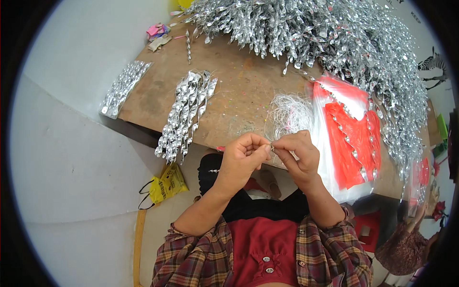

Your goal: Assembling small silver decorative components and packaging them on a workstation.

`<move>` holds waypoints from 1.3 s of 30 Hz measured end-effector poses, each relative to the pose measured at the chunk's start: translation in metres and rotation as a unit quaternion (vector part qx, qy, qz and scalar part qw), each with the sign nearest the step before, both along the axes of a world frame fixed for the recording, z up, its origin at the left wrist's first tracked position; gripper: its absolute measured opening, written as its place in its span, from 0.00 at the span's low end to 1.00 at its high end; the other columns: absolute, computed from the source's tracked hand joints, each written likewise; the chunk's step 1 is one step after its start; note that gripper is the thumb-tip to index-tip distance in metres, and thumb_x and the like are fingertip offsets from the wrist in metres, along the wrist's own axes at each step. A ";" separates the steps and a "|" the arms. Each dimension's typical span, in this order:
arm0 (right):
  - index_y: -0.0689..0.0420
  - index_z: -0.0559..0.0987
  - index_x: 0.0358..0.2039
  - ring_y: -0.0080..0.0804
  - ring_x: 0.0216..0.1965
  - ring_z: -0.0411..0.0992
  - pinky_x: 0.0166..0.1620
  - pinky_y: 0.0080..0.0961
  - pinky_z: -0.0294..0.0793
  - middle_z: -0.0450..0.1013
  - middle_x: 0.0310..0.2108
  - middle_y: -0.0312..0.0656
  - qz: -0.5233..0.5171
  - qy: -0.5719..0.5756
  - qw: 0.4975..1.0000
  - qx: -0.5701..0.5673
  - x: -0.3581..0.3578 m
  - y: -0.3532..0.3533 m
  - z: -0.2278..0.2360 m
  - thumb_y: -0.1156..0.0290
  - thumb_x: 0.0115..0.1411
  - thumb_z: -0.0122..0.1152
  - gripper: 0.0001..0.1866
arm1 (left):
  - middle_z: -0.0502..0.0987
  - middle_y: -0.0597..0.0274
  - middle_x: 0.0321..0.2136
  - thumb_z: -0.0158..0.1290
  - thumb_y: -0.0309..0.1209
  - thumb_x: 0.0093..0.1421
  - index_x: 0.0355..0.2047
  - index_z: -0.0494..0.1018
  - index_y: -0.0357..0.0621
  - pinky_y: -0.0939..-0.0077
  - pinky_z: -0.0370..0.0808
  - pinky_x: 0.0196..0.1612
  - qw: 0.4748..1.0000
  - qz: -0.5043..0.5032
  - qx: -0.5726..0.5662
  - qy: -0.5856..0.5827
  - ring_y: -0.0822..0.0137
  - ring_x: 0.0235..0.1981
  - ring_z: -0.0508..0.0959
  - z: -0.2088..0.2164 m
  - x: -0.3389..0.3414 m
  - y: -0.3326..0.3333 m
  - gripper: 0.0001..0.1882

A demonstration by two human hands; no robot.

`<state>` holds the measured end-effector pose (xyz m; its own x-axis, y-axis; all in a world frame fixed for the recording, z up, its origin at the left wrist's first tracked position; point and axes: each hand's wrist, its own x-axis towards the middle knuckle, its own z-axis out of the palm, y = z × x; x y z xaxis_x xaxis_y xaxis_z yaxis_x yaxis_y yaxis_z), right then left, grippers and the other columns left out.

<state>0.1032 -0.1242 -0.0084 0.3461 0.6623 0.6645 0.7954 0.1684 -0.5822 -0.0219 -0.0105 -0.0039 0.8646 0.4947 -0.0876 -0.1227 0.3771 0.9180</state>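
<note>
I read the surface (pixel 234 95) from left to right. At its left end, I locate a flat bundle (pixel 125 88) of silver twists, laid side by side. Below the near edge of the surface, I see a yellow bag (pixel 168 185) with black handles. Near the far left edge lies a pink cloth (pixel 157 31).

Further right, a loose bunch (pixel 189 103) of silver twists lies at a slant; its lower ends overhang the near edge. Beyond its upper end lies a single twist (pixel 188 50), apart from the bunch.

At center, the left hand (pixel 243 154) is narrow, with thumb and index finger pinched together. Its fingertips meet those of the right hand (pixel 300 154) at a small piece (pixel 272 148), held between both hands just above the near edge. I cannot identify the piece at this size.

Behind the right hand, a tangle of white thread (pixel 289 112) rests on the surface. The right hand is also narrow, thumb and finger pressed at the piece. Along the far side and down the right end, I see a large silver heap (pixel 306 28). Between thread and heap lies red plastic (pixel 358 131), crossed by thin silver strands (pixel 355 154). At far right, I see another person (pixel 404 246).
</note>
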 end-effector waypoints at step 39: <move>0.61 0.76 0.31 0.23 0.29 0.67 0.35 0.19 0.66 0.70 0.27 0.36 0.091 0.316 0.943 -0.062 0.001 0.001 0.000 0.75 0.55 0.59 0.05 | 0.69 0.75 0.15 0.54 0.26 0.57 0.34 0.75 0.36 0.90 0.59 0.20 0.993 0.033 0.109 0.031 0.84 0.16 0.65 0.003 -0.005 -0.003 0.06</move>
